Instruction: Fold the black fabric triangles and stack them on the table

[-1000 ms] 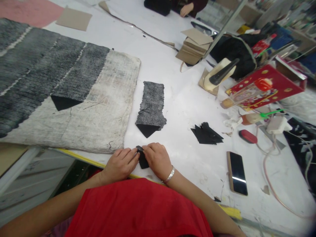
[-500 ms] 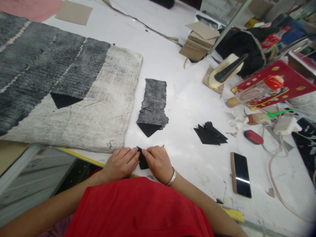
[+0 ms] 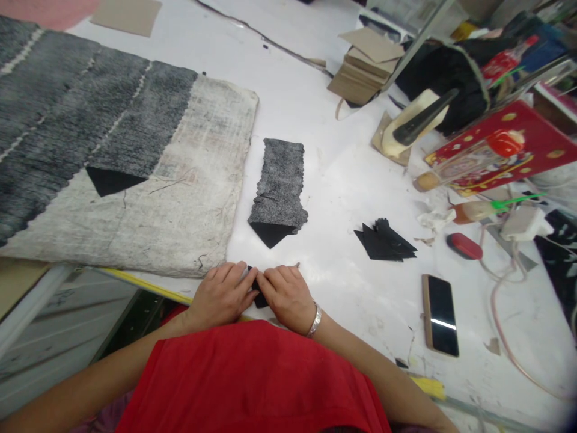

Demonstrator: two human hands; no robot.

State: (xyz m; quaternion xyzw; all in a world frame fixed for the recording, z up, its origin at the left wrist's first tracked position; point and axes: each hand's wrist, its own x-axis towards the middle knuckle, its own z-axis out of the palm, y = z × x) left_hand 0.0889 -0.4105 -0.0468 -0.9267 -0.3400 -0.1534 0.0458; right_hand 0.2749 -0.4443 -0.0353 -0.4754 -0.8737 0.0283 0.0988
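Both hands meet at the table's front edge over a small black folded piece, which looks like cloth. My left hand has its fingers closed together on the piece's left side. From the right, my right hand pinches the same piece, and the fingers hide much of it. Just beyond the hands lies a speckled grey-black strip of overlapping bits with wavy edges, ending in a black triangle. Several folded black pieces form a loose pile to the right.
A white cloth-covered pad at left carries long speckled strips. At right are a phone, a red oval object, a cable and a red box. Stacked cardboard stands farther back.
The fingers have drawn closer together over the black piece, so less of it shows. The view has shifted slightly. The strip and the pile lie as before.
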